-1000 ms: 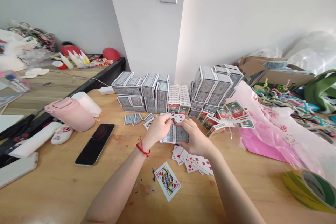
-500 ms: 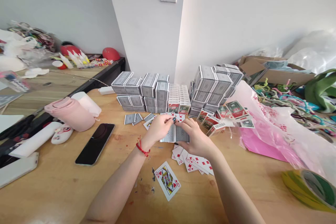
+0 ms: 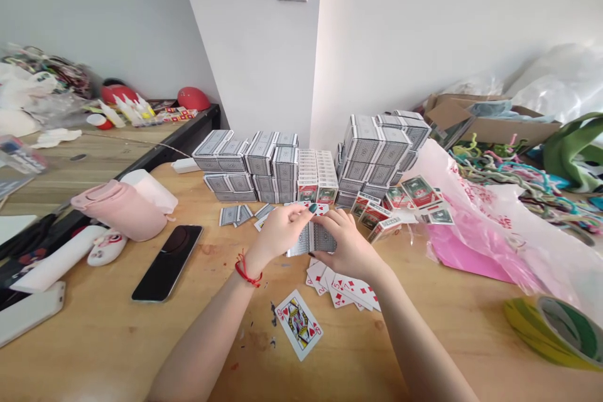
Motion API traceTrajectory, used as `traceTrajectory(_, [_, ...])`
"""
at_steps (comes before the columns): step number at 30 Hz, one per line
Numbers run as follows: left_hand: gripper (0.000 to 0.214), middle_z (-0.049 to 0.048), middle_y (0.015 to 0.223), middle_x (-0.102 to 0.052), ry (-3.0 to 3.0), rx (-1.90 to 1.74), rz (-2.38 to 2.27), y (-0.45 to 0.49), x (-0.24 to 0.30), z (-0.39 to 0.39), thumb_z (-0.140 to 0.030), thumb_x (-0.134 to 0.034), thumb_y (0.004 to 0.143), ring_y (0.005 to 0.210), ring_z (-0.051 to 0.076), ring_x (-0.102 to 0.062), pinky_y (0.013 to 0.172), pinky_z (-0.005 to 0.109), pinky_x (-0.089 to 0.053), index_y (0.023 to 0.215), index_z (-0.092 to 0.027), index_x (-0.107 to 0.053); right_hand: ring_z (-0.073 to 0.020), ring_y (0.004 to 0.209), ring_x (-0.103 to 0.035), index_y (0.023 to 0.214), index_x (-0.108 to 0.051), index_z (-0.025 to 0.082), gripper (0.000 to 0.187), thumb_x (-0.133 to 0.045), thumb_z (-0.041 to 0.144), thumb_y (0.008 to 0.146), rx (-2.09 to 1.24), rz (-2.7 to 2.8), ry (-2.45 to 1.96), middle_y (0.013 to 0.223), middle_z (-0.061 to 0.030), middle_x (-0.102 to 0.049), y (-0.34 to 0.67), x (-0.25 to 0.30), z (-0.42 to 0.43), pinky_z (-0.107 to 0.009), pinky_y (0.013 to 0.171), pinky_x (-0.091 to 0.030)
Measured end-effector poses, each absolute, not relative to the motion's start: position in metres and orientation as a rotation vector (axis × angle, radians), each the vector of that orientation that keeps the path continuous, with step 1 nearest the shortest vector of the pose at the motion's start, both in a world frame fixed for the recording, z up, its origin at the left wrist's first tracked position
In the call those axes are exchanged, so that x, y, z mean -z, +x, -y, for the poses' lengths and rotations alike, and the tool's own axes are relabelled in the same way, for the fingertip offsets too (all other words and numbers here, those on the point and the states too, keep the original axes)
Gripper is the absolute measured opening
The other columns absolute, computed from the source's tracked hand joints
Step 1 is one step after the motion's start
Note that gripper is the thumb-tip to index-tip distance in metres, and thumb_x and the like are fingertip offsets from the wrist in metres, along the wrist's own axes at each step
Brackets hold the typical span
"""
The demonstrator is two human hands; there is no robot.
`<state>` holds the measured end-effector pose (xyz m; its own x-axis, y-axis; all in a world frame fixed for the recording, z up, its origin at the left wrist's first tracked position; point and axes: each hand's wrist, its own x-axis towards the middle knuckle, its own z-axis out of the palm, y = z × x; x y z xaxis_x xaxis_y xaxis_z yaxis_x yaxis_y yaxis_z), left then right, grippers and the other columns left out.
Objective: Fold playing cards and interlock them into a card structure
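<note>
Grey-backed playing cards (image 3: 301, 244), side by side with a white line between them, stand on the wooden table between my hands. My right hand (image 3: 348, 240) is closed round the right part, fingers along the top and thumb at the lower edge. At the upper left, my left hand (image 3: 277, 231) grips the cards, its dark-nailed thumb lying near the right fingertips; its other fingers are partly hidden. Fanned red diamond cards (image 3: 340, 289) lie face up below my right hand. Closer to me is a queen of hearts (image 3: 299, 325). Face-up cards (image 3: 321, 208) show behind my hands.
Grey card-built blocks (image 3: 226, 157) are stacked at the back left, with a taller stack (image 3: 377, 144) at the right. Card boxes (image 3: 308, 190) stand between them; loose boxes (image 3: 377, 215) lie right. A phone (image 3: 168, 262), pink bottle (image 3: 125, 208) and tape roll (image 3: 556, 330) flank the work.
The view has shifted slightly. My left thumb has slid up a little and apart from the right fingertips. Both hands stay at the grey-backed cards, and the loose cards lie as before.
</note>
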<state>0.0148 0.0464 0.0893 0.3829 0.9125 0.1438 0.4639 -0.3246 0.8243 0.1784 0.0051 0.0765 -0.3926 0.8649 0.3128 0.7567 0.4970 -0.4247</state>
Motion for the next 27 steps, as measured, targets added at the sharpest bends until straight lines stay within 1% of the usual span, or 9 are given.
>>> traceTrajectory(3, [0.039,0.0004,0.06,-0.058,1.896,-0.829,-1.105,0.008,-0.092,-0.05,-0.044,-0.037,0.083,0.057,0.013,-0.053,0.05,0.023,-0.036,0.081,-0.014,-0.062,-0.0251,0.094,-0.044,0.115,-0.046,0.023,0.053,-0.065,0.025,0.066,-0.291,2.208,-1.312,0.103,-0.0069,-0.054,0.181,-0.076,-0.006,-0.041,0.081,-0.034])
traceTrajectory(6, [0.033,0.0037,0.083,-0.066,1.942,-0.791,-1.029,0.003,-0.096,-0.049,-0.039,-0.046,0.08,0.074,0.016,-0.06,0.063,0.024,-0.044,0.098,-0.016,-0.061,-0.0255,0.095,-0.044,0.113,-0.048,0.023,0.05,-0.065,0.024,0.066,-0.212,2.185,-1.343,0.102,-0.0071,-0.055,0.182,-0.074,-0.007,-0.042,0.081,-0.034])
traceTrajectory(9, [0.034,0.004,0.102,-0.065,2.066,-0.746,-1.0,0.0,-0.101,-0.045,-0.029,-0.052,0.075,0.086,0.017,-0.06,0.074,0.025,-0.045,0.107,-0.02,-0.059,-0.0263,0.094,-0.043,0.112,-0.048,0.022,0.047,-0.064,0.025,0.068,-0.087,2.153,-1.381,0.1,-0.0079,-0.055,0.18,-0.072,-0.008,-0.043,0.082,-0.034])
traceTrajectory(11, [0.033,0.0024,0.1,-0.066,2.184,-0.736,-1.061,0.001,-0.105,-0.042,-0.025,-0.052,0.073,0.087,0.018,-0.06,0.078,0.028,-0.044,0.105,-0.023,-0.06,-0.0268,0.095,-0.043,0.11,-0.049,0.021,0.045,-0.065,0.026,0.069,-0.011,2.119,-1.401,0.1,-0.0085,-0.054,0.179,-0.07,-0.009,-0.045,0.085,-0.033])
traceTrajectory(14, [0.024,0.0009,0.089,-0.068,2.307,-0.711,-1.175,0.004,-0.108,-0.04,-0.024,-0.052,0.072,0.084,0.019,-0.06,0.08,0.031,-0.042,0.093,-0.023,-0.064,-0.0278,0.099,-0.042,0.107,-0.049,0.02,0.043,-0.066,0.028,0.068,0.082,2.067,-1.417,0.105,-0.0096,-0.052,0.177,-0.068,-0.011,-0.047,0.09,-0.03])
traceTrajectory(18, [0.019,0.0014,0.079,-0.068,2.186,-0.739,-1.249,0.003,-0.106,-0.042,-0.025,-0.05,0.073,0.071,0.017,-0.06,0.066,0.026,-0.044,0.084,-0.02,-0.064,-0.0308,0.106,-0.039,0.112,-0.044,0.02,0.051,-0.066,0.032,0.069,0.15,1.966,-1.406,0.115,-0.0129,-0.046,0.178,-0.065,-0.012,-0.049,0.087,-0.033])
traceTrajectory(20, [0.02,0.0013,0.077,-0.067,2.087,-0.797,-1.289,0.002,-0.103,-0.044,-0.026,-0.049,0.074,0.069,0.016,-0.06,0.062,0.025,-0.043,0.084,-0.019,-0.064,-0.0304,0.104,-0.042,0.113,-0.042,0.02,0.05,-0.064,0.034,0.07,0.153,1.88,-1.385,0.112,-0.0132,-0.046,0.178,-0.065,-0.011,-0.049,0.084,-0.037])
traceTrajectory(24, [0.022,0.0016,0.078,-0.067,1.922,-0.918,-1.35,-0.001,-0.099,-0.048,-0.028,-0.047,0.075,0.071,0.017,-0.06,0.063,0.025,-0.044,0.083,-0.019,-0.064,-0.0229,0.09,-0.051,0.102,-0.046,0.021,0.034,-0.059,0.037,0.076,-0.025,1.892,-1.258,0.095,-0.0087,-0.052,0.168,-0.07,-0.004,-0.039,0.075,-0.046])
traceTrajectory(27, [0.025,0.0038,0.09,-0.067,1.814,-1.009,-1.28,0.002,-0.099,-0.049,-0.027,-0.046,0.077,0.081,0.017,-0.061,0.072,0.026,-0.045,0.09,-0.018,-0.064,-0.0238,0.095,-0.051,0.11,-0.045,0.021,0.044,-0.06,0.042,0.074,-0.072,1.977,-1.25,0.105,-0.0105,-0.052,0.152,-0.073,0.005,-0.038,0.078,-0.047])
